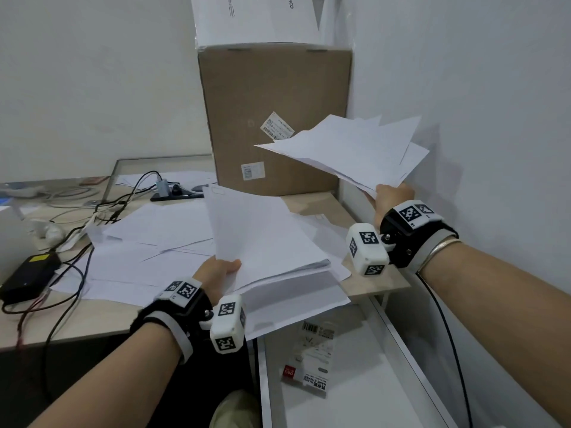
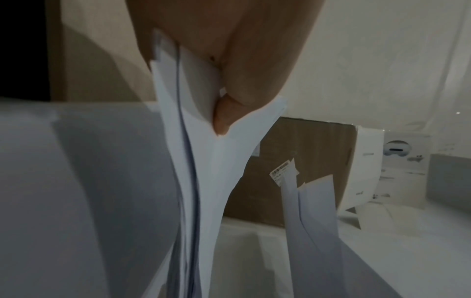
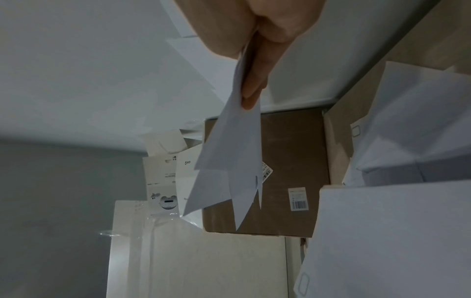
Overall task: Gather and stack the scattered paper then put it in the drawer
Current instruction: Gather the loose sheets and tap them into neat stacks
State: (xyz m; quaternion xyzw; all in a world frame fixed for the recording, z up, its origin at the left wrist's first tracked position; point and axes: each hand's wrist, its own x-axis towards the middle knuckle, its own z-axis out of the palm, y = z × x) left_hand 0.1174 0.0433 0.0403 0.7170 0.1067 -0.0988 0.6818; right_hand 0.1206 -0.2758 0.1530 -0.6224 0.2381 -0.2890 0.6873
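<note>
Paper is held in both hands, a thick bunch (image 1: 265, 242) pinched by the left hand (image 1: 216, 270) and a fanned bunch (image 1: 355, 149) by the right hand (image 1: 389, 196), so the two should be joined, tapped even on the surface (image 1: 92, 319), then laid in the open drawer (image 1: 355, 381).

"PICO" on the white box (image 3: 184, 173) atop the cardboard box, "NAME STICKER" on the packet (image 1: 312, 362) in the drawer

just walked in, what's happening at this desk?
A person is gathering loose paper. The left hand pinches a bundle of sheets just above the desk; the right hand holds a fanned bundle raised near the cardboard box. More sheets still lie scattered. The open drawer holds no paper yet.
</note>
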